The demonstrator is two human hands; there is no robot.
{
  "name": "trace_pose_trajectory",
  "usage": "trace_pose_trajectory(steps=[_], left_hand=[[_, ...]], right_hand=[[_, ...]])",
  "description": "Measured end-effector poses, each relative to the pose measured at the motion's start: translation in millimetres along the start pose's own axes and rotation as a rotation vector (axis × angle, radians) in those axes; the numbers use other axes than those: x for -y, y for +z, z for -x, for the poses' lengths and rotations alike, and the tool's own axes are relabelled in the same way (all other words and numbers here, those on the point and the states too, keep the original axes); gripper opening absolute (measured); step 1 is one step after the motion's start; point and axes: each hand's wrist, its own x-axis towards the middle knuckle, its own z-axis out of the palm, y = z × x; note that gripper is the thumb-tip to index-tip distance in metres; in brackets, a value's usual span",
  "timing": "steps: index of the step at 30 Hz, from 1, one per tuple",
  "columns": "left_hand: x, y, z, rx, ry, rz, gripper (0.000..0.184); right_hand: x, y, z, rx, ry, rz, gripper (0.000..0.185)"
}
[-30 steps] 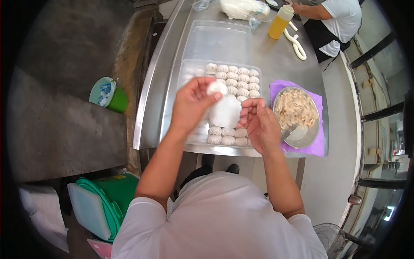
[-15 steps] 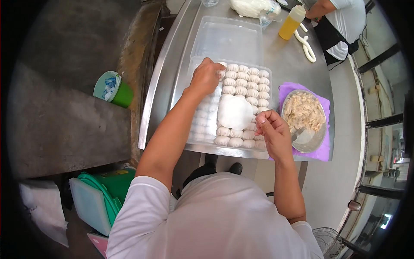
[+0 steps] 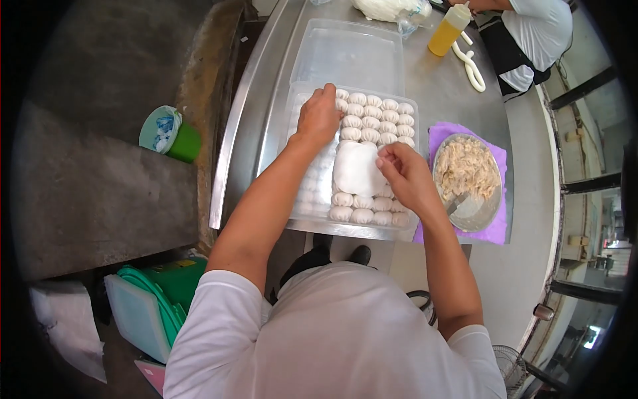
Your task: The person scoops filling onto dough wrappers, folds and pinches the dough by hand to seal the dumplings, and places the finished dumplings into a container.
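A clear plastic tray (image 3: pixel 311 143) holds rows of pleated white dumplings (image 3: pixel 370 122). On top of them lies a flat pile of white dough wrappers (image 3: pixel 354 169). My left hand (image 3: pixel 320 116) is closed at the upper end of the leftmost dumpling column; its fingertips touch the dumplings there, and what they grip, if anything, is hidden. With thumb and fingers pinched, my right hand (image 3: pixel 404 171) grips the right edge of a wrapper on the pile. To the right, a metal bowl (image 3: pixel 480 223) of pale minced filling (image 3: pixel 468 166) has a flat spreading tool (image 3: pixel 457 202) in it.
Beyond the tray lies its clear lid (image 3: pixel 349 53). Farther back are a squeeze bottle of yellow oil (image 3: pixel 448 30), dough strips (image 3: pixel 473 72) and a plastic-wrapped white mass (image 3: pixel 385 10). A purple cloth (image 3: pixel 492 234) sits under the bowl. Another person (image 3: pixel 531 40) stands at the far right.
My right hand has moved left and up onto the wrapper edge. My left hand has slid slightly down the dumpling column, uncovering the dumplings at its top.
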Motion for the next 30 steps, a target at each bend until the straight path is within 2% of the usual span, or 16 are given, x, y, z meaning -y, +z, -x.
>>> trace_pose_trajectory(steps=[4,7,9,10,13,14,15,16,17,19,20,21,22,24,30], left_hand=[[-9.9,-13.3,12.0,0.002,-0.034,-0.047,0.042],[-8.4,-41.9,28.8,-0.068,-0.108,0.082,0.048],[-12.3,-59.6,44.9,0.158,-0.284,0.264,0.047],[-13.1,-59.8,55.3,0.156,-0.286,0.264,0.047],[-11.7,-55.8,85.1,0.241,-0.1,0.479,0.045],[-11.3,-54.3,90.0,0.241,-0.1,0.481,0.045],[-11.7,-53.5,93.7,0.218,0.012,0.484,0.046],[-11.7,-53.1,95.6,0.193,0.122,0.486,0.047],[-11.7,-52.7,95.4,0.193,0.12,0.49,0.047],[-14.4,-51.3,93.7,0.396,-0.061,0.804,0.035],[-16.4,-50.3,91.6,0.503,-0.149,0.958,0.03],[-20.3,-51.1,90.2,0.517,-0.139,0.961,0.03],[-24.7,-53.2,90.4,0.47,-0.163,1.046,0.025],[-33.0,-55.2,91.4,0.436,-0.18,1.135,0.021],[-51.2,-57.5,93.9,0.515,-0.2,1.146,0.018]], right_hand=[[3.7,15.9,-25.5,-0.027,-0.116,0.197,0.021],[2.8,27.0,-39.3,0.049,-0.119,0.358,0.022],[1.4,32.3,-44.0,0.045,-0.136,0.419,0.018],[0.8,32.1,-44.6,0.047,-0.138,0.419,0.018],[-0.7,26.7,-46.2,0.087,-0.217,0.363,0.012],[-0.4,22.6,-46.9,0.131,-0.254,0.278,0.011],[2.0,18.4,-47.0,0.174,-0.291,0.194,0.009],[11.6,11.5,-44.7,0.176,-0.29,0.197,0.009],[22.3,2.5,-39.8,0.206,-0.223,0.142,0.008],[30.2,-2.5,-27.4,0.229,-0.147,0.089,0.007],[31.7,-1.5,-21.6,0.074,-0.172,0.038,0.006],[32.6,-1.6,-16.9,-0.085,-0.195,-0.012,0.008],[27.1,0.0,-13.8,-0.099,-0.187,-0.005,0.008],[14.6,4.8,-8.1,-0.064,0.033,-0.338,0.015],[13.4,13.7,12.3,-0.044,0.145,-0.642,0.019]])
